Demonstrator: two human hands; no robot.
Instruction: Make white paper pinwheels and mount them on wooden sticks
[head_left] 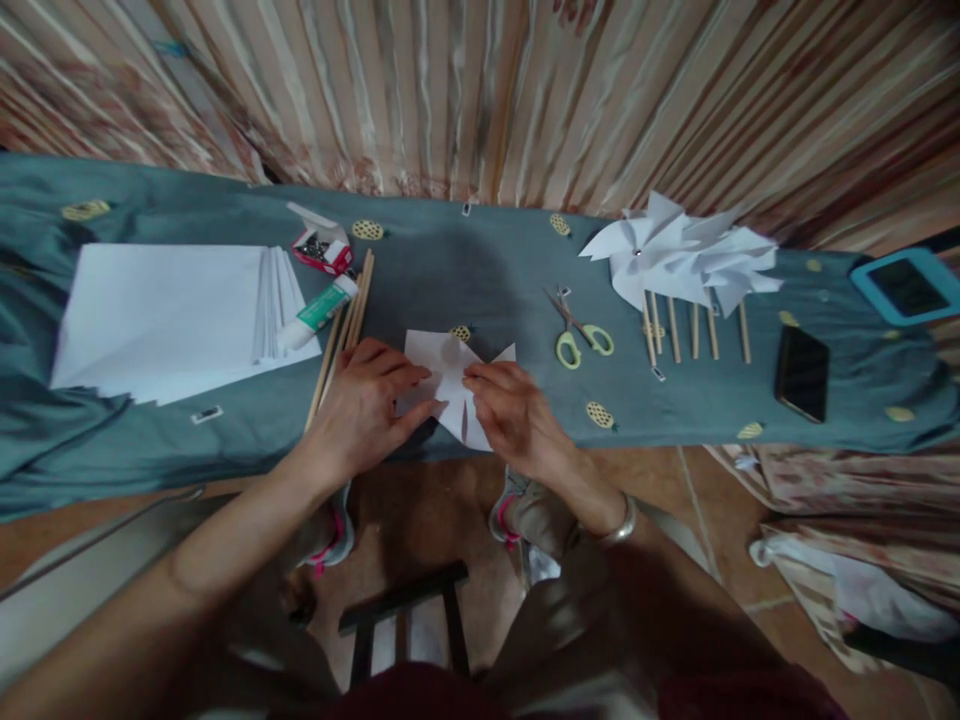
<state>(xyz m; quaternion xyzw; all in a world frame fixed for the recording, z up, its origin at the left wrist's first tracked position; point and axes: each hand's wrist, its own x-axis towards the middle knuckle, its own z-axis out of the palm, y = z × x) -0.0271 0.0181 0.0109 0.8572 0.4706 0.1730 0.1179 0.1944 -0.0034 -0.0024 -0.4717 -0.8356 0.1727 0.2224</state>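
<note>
A white sheet of paper point(442, 350) with slits cut into its corners lies near the front edge of the cloth-covered table. My left hand point(371, 400) has its thumb and forefinger apart, resting on the left part of the sheet. On the other side, my right hand point(517, 415) pinches the paper's right part between thumb and fingers. Scissors with light green handles point(577, 330) lie open to the right of the sheet. Thin wooden sticks point(341, 345) lie just beyond my left hand, beside a glue stick point(319, 312).
At left sits a stack of white paper point(165, 310). A small red box point(322, 245) holds metal pieces. Several finished paper pinwheels point(675, 250) on sticks lie at right, near a dark phone point(802, 373) and a blue-framed device point(907, 285). Curtains point(450, 100) hang behind the table.
</note>
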